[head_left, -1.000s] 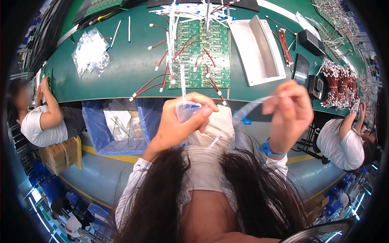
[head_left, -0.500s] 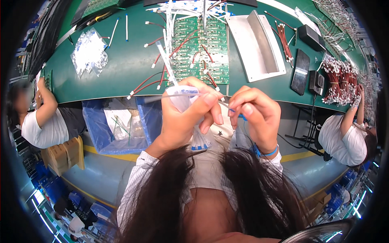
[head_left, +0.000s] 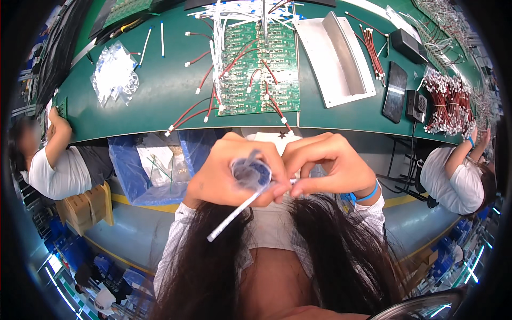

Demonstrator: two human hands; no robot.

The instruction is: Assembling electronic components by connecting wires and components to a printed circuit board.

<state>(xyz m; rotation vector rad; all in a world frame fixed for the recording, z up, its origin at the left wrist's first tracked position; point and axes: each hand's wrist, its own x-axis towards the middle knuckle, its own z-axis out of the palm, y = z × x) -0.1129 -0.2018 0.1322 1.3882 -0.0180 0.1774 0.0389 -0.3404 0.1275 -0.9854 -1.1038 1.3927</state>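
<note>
My left hand (head_left: pixel 218 169) is closed round a rolled bundle of flat white ribbon cables (head_left: pixel 250 173) with blue ends, seen end-on in the fist. A single flat white ribbon cable (head_left: pixel 230 219) slants down and left from the fingers. My right hand (head_left: pixel 336 166) meets the left at the fingertips, its thumb and forefinger pinched on a small pale end, probably of that same cable. The fingers hide most of this end. Both hands are in front of the table's near edge, below a green circuit board panel (head_left: pixel 288 69) with red and black wire leads on it.
On the green table (head_left: pixel 160 101) lie a bag of small white parts (head_left: pixel 114 72), a metal bracket (head_left: pixel 336 58), a phone (head_left: pixel 394 92) and bundled connector wires (head_left: pixel 448 106). A blue-lined bin (head_left: pixel 125 178) stands below the edge. People sit at both sides.
Both hands have come down toward me and drawn together. The left has turned so the bundle faces up end-on, and the single cable now points down and left.
</note>
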